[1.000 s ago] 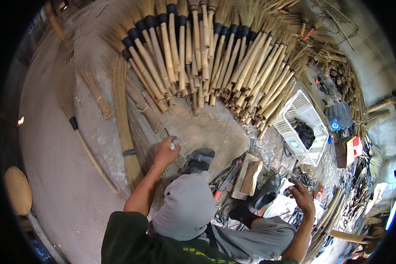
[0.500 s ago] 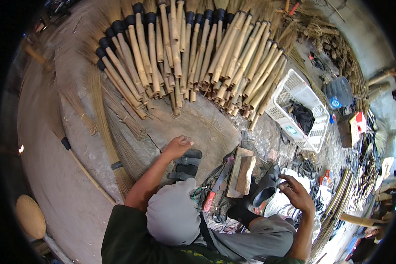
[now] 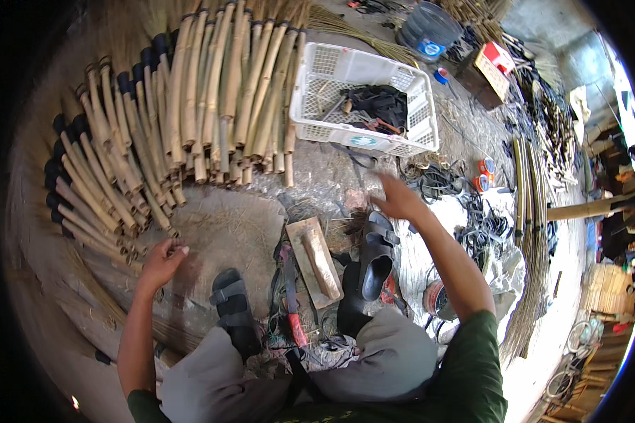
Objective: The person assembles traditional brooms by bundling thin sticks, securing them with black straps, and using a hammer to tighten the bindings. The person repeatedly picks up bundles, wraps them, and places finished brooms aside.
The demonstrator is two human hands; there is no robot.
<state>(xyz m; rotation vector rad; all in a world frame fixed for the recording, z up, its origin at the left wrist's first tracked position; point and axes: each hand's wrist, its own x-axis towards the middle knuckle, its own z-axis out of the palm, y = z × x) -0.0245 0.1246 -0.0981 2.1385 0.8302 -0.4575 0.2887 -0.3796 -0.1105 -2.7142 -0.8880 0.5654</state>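
My left hand (image 3: 164, 262) hangs at the left, fingers curled, with nothing visible in it. It is nearest to the bamboo handles of the stacked brooms (image 3: 102, 190). My right hand (image 3: 396, 199) stretches forward with its fingers extended and somewhat blurred; I see nothing held. It is just above the right black sandal (image 3: 379, 261) and short of the white plastic crate (image 3: 363, 137), which contains dark cloth (image 3: 381, 104) and some small tools. Between my feet lie a wooden block (image 3: 317, 262) on a board and a long blade with a red handle (image 3: 296, 330).
My left foot wears a black sandal (image 3: 233, 299). Black strips (image 3: 483, 229) lie tangled on white sheeting at the right, near a bundle of thin sticks (image 3: 529, 282). A clear blue water jug (image 3: 429, 32) and a box (image 3: 483, 74) stand beyond the crate.
My view has turned to the right, bringing the crate nearer the middle. My right hand has moved forward past the sandal, its fingers straightening. My left hand stays curled, now farther from the left sandal.
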